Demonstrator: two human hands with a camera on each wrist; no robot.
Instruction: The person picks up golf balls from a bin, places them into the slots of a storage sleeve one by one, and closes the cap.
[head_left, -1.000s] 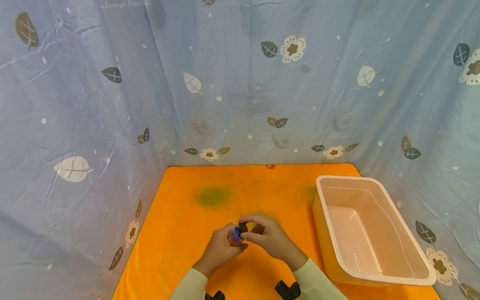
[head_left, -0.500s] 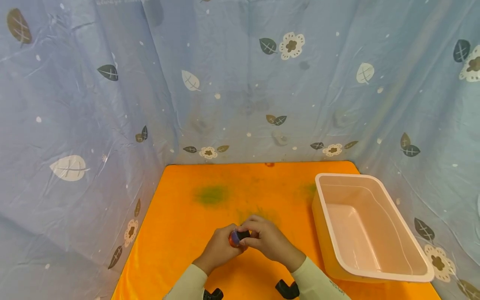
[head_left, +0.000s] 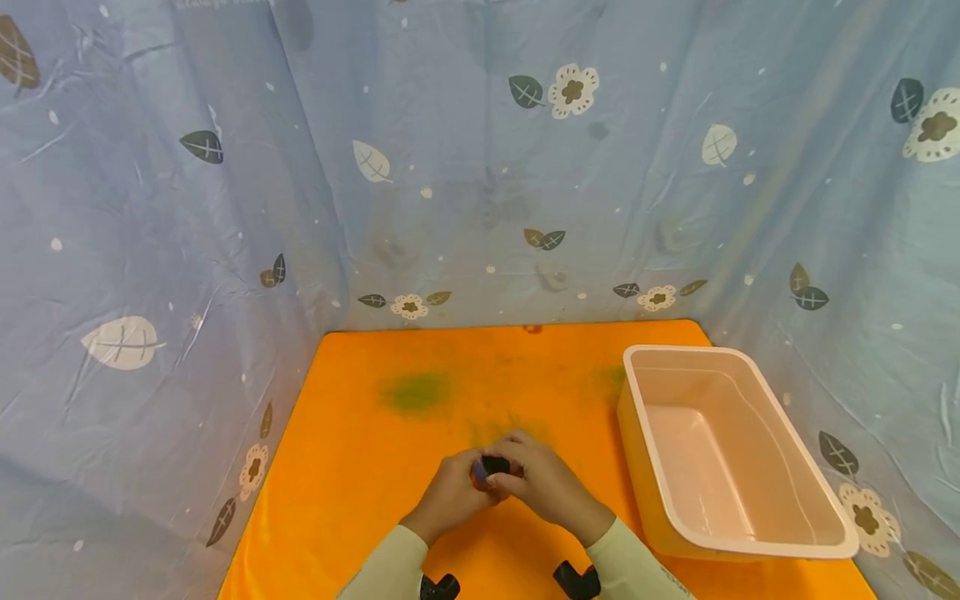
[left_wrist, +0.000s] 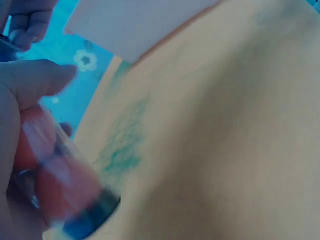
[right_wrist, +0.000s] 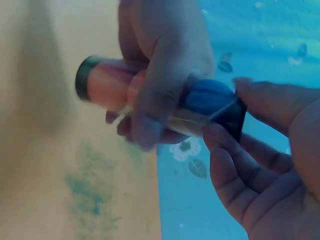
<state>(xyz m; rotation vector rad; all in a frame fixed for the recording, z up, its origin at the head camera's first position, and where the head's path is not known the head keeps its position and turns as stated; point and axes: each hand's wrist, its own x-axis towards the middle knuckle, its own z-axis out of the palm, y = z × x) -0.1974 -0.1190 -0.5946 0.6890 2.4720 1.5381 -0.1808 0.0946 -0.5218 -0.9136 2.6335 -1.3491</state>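
My left hand (head_left: 453,493) grips a clear tube (right_wrist: 187,120) round its middle, fingers curled about it. Inside the tube sit reddish-orange balls (right_wrist: 107,85) and a blue ball (right_wrist: 207,97), the blue one at the end nearer my right hand. A dark cap (right_wrist: 86,80) closes the far end. At the blue ball's end, a black cap (right_wrist: 236,119) is pinched between the thumb and fingers of my right hand (head_left: 549,483), right at the tube's rim. In the left wrist view, the reddish balls (left_wrist: 65,187) and the dark end cap (left_wrist: 92,215) look blurred.
An empty-looking pale pink basin (head_left: 637,417) stands at the right of the orange table (head_left: 375,450). Blue patterned curtain (head_left: 450,167) encloses the back and sides. Black devices (head_left: 576,579) are strapped at both wrists.
The black cap in my right hand has turned and come in over the tube's end, so less of the blue ball shows. Both hands have shifted slightly right in the head view.
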